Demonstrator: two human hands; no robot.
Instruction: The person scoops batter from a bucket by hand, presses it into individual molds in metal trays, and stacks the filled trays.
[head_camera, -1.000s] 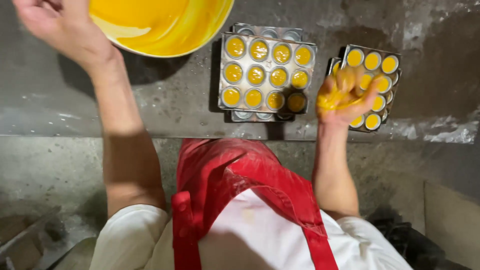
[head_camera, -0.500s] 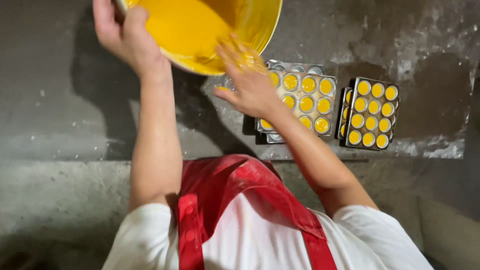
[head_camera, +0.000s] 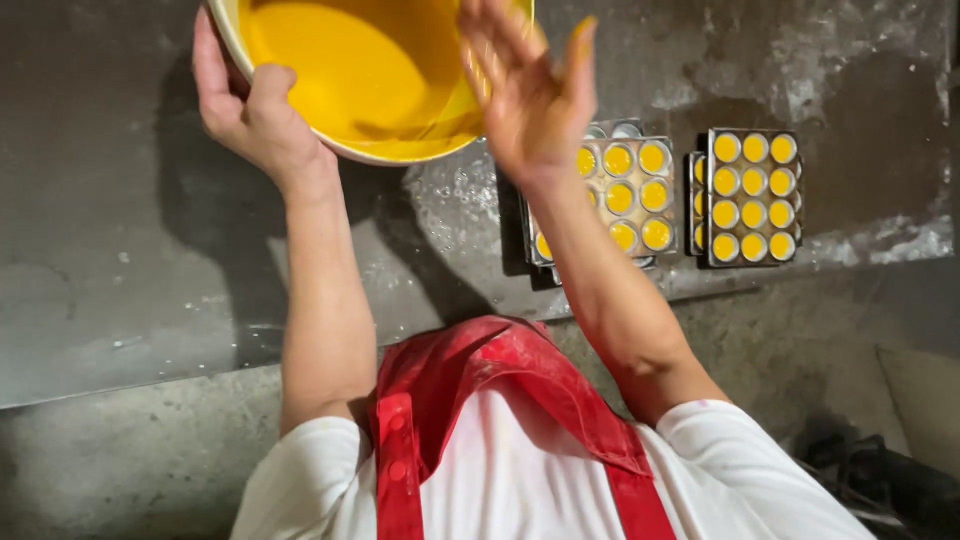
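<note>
My left hand (head_camera: 250, 110) grips the rim of a large yellow bowl (head_camera: 290, 125) that is tilted and holds smooth yellow batter. My right hand (head_camera: 525, 90) hovers at the bowl's right edge with fingers spread and batter on them; it holds nothing. Just right of that hand a metal mould tray (head_camera: 630, 190) lies on the dark worktop, its cups filled with yellow batter. A second filled mould tray (head_camera: 752, 197) sits beside it further right.
The dark, stained worktop (head_camera: 120, 250) runs across the view, with white floury patches near the trays. Its front edge meets a grey concrete face below. My red apron (head_camera: 470, 400) and white shirt fill the bottom of the view.
My right hand has left the trays and come up to the bowl's right edge. The bowl and my left hand have shifted right, toward the middle of the view.
</note>
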